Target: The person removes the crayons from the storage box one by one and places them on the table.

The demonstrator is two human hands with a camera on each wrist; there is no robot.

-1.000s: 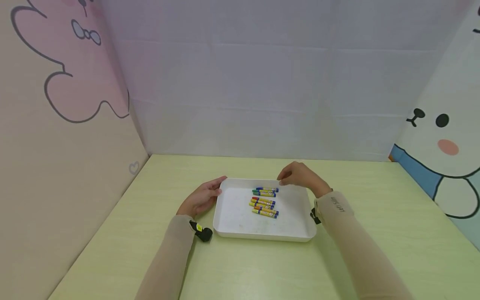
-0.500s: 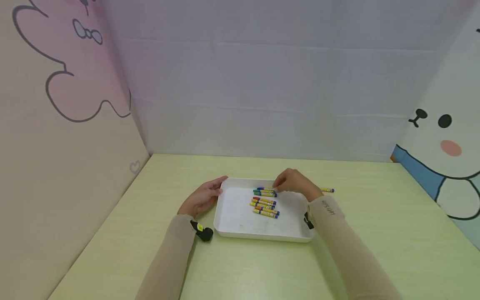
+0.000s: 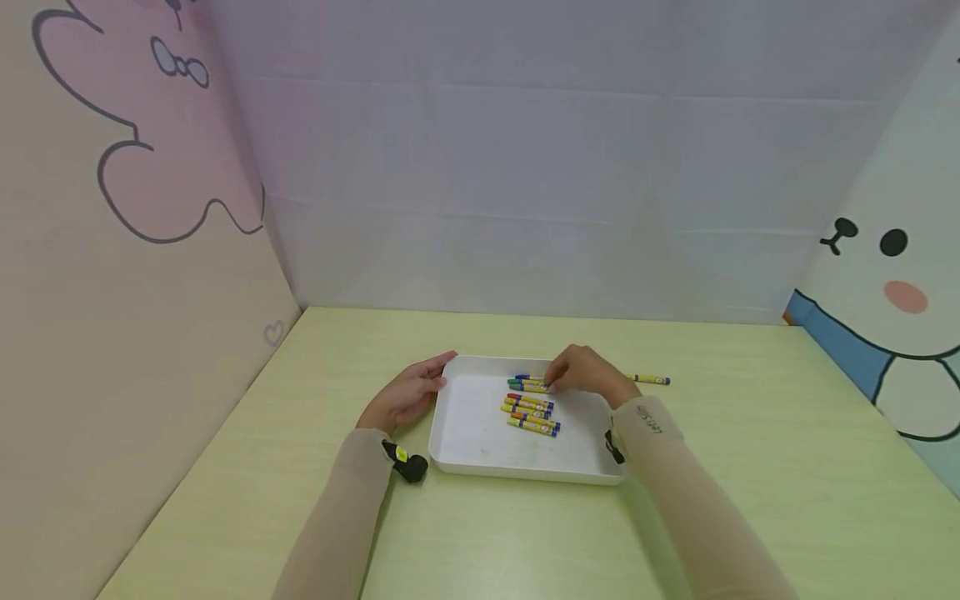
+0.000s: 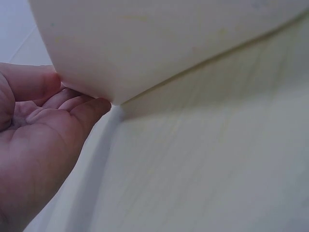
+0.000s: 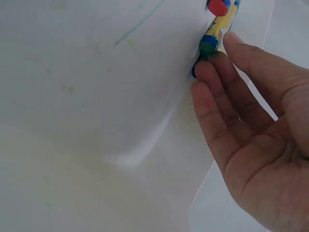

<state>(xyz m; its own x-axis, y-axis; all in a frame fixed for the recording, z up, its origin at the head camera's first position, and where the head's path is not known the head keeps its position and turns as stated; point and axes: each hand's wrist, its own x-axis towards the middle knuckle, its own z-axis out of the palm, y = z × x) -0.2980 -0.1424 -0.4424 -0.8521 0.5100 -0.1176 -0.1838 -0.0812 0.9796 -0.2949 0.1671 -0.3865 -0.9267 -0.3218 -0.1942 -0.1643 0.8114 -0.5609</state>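
Observation:
A white tray (image 3: pixel 480 450) lies on the table with several crayons in it, their wrappers yellow and blue. My left hand (image 3: pixel 405 398) holds the tray's left side near the far corner; in the left wrist view, thumb and fingers meet the tray's wall (image 4: pixel 111 58). My right hand (image 3: pixel 583 372) reaches over the far right part of the tray. Its thumb and fingers pinch the end of a green crayon (image 5: pixel 223 23), with a red crayon (image 5: pixel 218 7) showing beyond it. Red, orange and yellow crayons (image 3: pixel 530 412) lie in a nearer group.
One more crayon (image 3: pixel 651 379) lies on the table (image 3: pixel 750 433) right of the tray, partly behind the right wrist. A pale wall (image 3: pixel 525 208) stands behind the table. Cartoon-printed panels (image 3: pixel 900 358) flank it.
My right hand has moved from the tray's far rim leftward and down to the green crayons. The crayon on the table has come into view from behind the right wrist. My left hand stays put.

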